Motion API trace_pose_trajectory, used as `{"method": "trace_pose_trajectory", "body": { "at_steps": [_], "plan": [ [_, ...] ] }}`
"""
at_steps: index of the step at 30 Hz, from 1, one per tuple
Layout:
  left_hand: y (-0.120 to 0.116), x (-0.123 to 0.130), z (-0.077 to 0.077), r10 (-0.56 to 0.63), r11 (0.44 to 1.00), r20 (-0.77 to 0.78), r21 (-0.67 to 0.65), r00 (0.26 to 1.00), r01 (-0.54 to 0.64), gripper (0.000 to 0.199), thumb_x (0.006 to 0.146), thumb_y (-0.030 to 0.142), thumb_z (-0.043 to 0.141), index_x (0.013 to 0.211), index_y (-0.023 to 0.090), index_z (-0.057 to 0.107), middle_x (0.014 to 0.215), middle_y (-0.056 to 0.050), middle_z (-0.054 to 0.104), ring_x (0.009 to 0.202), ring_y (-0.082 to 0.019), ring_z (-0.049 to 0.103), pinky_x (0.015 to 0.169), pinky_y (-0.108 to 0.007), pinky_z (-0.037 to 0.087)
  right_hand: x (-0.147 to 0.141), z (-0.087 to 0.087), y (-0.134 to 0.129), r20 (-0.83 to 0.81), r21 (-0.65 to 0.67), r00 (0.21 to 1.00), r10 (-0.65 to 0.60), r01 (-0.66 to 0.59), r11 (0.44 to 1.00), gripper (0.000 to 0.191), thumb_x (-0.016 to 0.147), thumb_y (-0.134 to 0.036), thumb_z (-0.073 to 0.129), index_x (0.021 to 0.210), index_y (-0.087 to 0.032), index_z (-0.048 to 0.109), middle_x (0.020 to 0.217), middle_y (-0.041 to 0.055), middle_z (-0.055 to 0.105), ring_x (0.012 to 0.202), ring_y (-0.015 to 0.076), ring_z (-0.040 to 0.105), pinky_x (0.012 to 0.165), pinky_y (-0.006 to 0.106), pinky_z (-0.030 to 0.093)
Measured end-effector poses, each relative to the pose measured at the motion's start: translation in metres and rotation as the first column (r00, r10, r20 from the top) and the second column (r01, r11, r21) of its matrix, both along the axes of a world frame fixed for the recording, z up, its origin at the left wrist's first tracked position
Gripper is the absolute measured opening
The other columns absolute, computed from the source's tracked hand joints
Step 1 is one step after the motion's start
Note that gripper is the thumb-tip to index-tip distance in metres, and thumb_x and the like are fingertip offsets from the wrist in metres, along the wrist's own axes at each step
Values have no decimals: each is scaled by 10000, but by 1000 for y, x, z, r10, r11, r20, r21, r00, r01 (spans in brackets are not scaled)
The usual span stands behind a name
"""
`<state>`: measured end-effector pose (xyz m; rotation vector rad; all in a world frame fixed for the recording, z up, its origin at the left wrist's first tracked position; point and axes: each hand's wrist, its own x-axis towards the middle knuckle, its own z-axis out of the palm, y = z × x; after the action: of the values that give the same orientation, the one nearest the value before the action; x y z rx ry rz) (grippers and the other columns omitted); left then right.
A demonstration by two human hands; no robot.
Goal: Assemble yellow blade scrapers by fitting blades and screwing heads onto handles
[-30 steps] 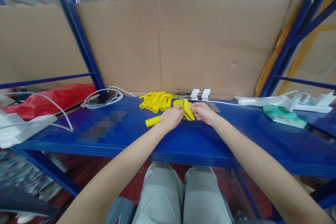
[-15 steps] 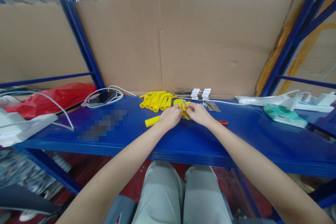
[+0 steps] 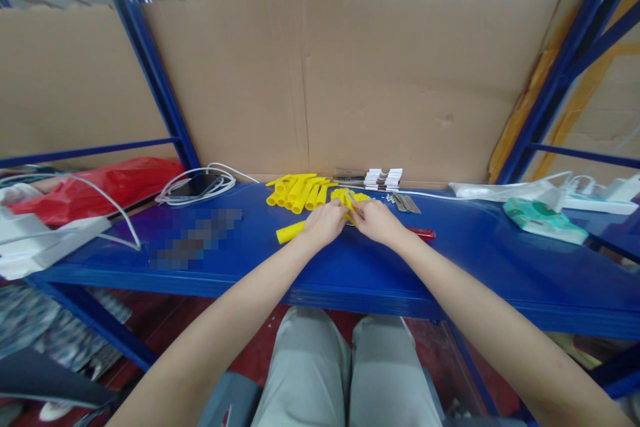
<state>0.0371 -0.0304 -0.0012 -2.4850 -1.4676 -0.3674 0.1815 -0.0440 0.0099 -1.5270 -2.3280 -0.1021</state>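
Over the blue desk (image 3: pixel 470 267), the left hand (image 3: pixel 325 221) looks clamped around a yellow piece (image 3: pixel 289 232) while the right hand (image 3: pixel 377 219) meets it fingertip to fingertip, close work that seems to call for a steady hold; whether the right grip is pinching anything, I cannot tell. Ahead at twelve o'clock from the knees, the piece looks smooth and tubular, its near end toward eight o'clock and its middle hidden. From the hands, similar yellow tubes (image 3: pixel 297 195) lie at ten o'clock, and a red handle (image 3: pixel 423 234) at four.
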Motion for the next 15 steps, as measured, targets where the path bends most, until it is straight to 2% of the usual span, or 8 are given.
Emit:
{"method": "trace_pose_trajectory", "body": {
  "at_steps": [6, 15],
  "plan": [
    [-2, 2, 1, 8, 1000, -2, 8, 1000, -8, 312, 923, 219, 410, 1071, 180, 681, 1057, -100, 621, 918, -239, 634, 793, -340, 504, -5, 1, -2, 57, 9, 997, -59, 58, 998, 350, 948, -208, 346, 1104, -71, 628, 1103, 202, 675, 1000, 279, 642, 836, 321, 446],
    [-1, 2, 1, 17, 1000, 57, -17, 998, -16, 291, 903, 200, 447, 1069, 200, 686, 1082, -92, 619, 958, -227, 626, 827, -333, 502, -9, 4, -8, 127, 21, 986, -107, 105, 994, 383, 947, -198, 311, 1118, -68, 628, 1104, 210, 677, 1014, 291, 649, 837, 339, 478]
  ]
}}
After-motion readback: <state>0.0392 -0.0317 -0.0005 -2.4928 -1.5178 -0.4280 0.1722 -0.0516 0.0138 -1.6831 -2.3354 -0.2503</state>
